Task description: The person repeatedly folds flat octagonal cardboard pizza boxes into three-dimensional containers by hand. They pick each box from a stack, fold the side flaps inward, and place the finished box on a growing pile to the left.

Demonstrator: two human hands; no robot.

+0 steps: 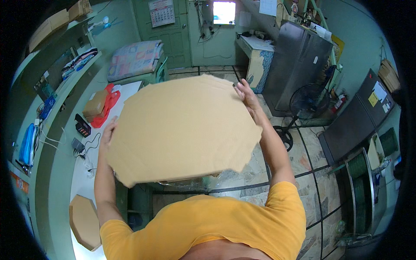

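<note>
A large, flat sheet of brown cardboard (182,130) with cut corners and somewhat ragged edges is held up in front of my chest. My left hand (109,130) grips its left edge, the fingers partly hidden behind the sheet. At the upper right edge my right hand (247,93) holds it, with a small dark thing near the fingertips that I cannot make out. On the white tabletop to my lower left lies a smaller eight-sided cardboard piece (84,222) with a raised rim.
Along the left, the white table (82,184) bears a cardboard box (95,105), a red plastic bag (112,104) and a black desk device (82,125) with cables. A standing fan (308,102) and a grey refrigerator (292,65) stand on the right. Clear plastic (225,180) shows below the sheet.
</note>
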